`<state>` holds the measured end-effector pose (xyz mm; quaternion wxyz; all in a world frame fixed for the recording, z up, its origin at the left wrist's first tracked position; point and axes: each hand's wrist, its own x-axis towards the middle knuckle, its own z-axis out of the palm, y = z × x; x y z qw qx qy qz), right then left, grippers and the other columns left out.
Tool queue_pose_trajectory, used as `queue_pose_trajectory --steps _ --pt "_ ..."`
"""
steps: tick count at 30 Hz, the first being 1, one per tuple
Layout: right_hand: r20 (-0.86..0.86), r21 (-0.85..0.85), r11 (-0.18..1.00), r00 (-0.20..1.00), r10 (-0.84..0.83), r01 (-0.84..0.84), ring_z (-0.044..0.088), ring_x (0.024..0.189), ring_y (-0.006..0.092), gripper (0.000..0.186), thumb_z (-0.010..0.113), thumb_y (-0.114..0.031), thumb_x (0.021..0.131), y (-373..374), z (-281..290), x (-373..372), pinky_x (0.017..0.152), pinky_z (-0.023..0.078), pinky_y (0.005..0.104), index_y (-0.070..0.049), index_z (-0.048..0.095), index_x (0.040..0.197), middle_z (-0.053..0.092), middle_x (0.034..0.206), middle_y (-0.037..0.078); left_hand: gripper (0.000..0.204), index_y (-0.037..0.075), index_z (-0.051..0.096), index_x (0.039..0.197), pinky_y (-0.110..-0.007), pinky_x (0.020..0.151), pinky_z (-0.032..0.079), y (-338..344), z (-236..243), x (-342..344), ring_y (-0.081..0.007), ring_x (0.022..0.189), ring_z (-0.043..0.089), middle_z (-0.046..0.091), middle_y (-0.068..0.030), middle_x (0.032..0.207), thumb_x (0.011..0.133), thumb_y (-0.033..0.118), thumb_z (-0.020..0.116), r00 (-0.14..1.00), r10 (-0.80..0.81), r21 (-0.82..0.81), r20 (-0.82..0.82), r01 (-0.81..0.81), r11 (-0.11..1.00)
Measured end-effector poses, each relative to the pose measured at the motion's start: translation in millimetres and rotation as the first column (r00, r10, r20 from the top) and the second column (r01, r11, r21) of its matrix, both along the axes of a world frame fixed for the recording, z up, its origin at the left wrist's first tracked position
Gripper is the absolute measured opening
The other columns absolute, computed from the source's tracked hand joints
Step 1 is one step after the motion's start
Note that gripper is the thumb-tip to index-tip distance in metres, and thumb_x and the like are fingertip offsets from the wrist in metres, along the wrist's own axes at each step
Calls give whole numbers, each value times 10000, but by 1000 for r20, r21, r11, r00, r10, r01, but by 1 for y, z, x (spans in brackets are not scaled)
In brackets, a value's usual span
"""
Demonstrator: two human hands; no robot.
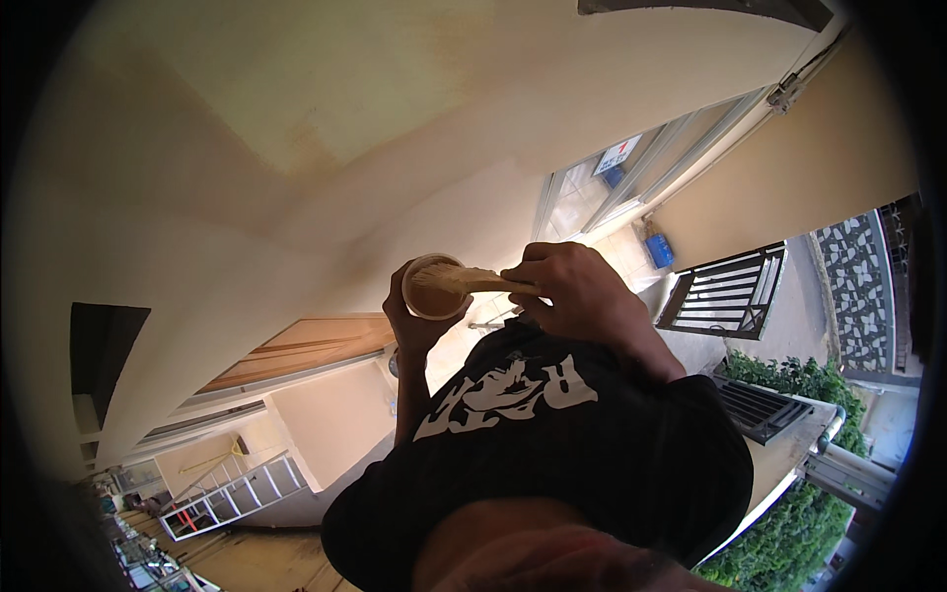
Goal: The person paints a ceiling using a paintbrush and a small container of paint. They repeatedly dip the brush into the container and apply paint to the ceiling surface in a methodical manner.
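My left hand (402, 314) is wrapped round a small round tub (413, 272) with a pale rim, held up in front of my chest. Tan paint (434, 299) shows inside it. My right hand (569, 286) grips the handle of a paintbrush (483, 280). The brush lies nearly level, its paint-coated bristles over the tub's opening and touching the paint or rim; which of the two I cannot tell. Above both hands spreads a ceiling-like surface (326, 197), mostly beige, with a pale yellow-green patch (326, 79).
At the lower left stands a metal ladder (237, 495). A wooden door (306, 351) lies left of my hands. To the right are a glass door (582, 197), a blue container (658, 250), a barred metal gate (728, 296) and green plants (789, 380).
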<state>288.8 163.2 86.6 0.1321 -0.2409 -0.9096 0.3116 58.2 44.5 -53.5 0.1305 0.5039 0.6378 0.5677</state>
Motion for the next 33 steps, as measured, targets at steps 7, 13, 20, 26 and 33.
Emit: queue_pose_trajectory --steps 7,13,20,26,33 --pt "-232 81 996 972 44 -26 758 768 258 291 833 -34 784 16 11 -18 656 607 362 -60 750 1062 713 900 74 832 44 615 1291 -397 941 620 -2 6 14 -248 1035 755 760 -120 1140 602 257 1030 999 -49 -64 13 50 997" --pt "-545 -95 978 831 107 -188 757 830 207 536 866 -27 804 17 5 -52 637 616 290 -56 646 1293 767 997 91 843 45 573 1335 -384 972 591 -12 19 31 -229 1107 717 713 -124 1227 642 223 1019 989 -24 -36 147 29 999" --pt "-611 -133 924 763 210 -360 722 988 254 223 686 -75 996 18 7 -74 870 557 369 -9 537 1149 710 1048 152 1108 56 371 1499 -413 997 578 -20 37 35 -274 1148 716 706 -156 1229 626 249 1025 995 -5 -21 100 7 1000" --pt "-717 22 749 512 473 -662 676 845 230 379 499 -30 1077 22 60 -83 822 554 412 -64 303 1400 616 1009 158 1143 67 322 1505 -413 960 599 -12 90 34 -300 1098 741 726 -182 1176 625 291 1016 997 17 174 -76 -3 985" --pt "-707 -2 569 404 580 -822 683 800 240 262 728 -141 966 0 141 -61 727 561 368 -13 619 1166 646 935 132 1227 10 295 1505 -373 874 599 -16 153 35 -249 995 757 741 -142 1089 591 366 1033 990 28 298 -140 15 954"
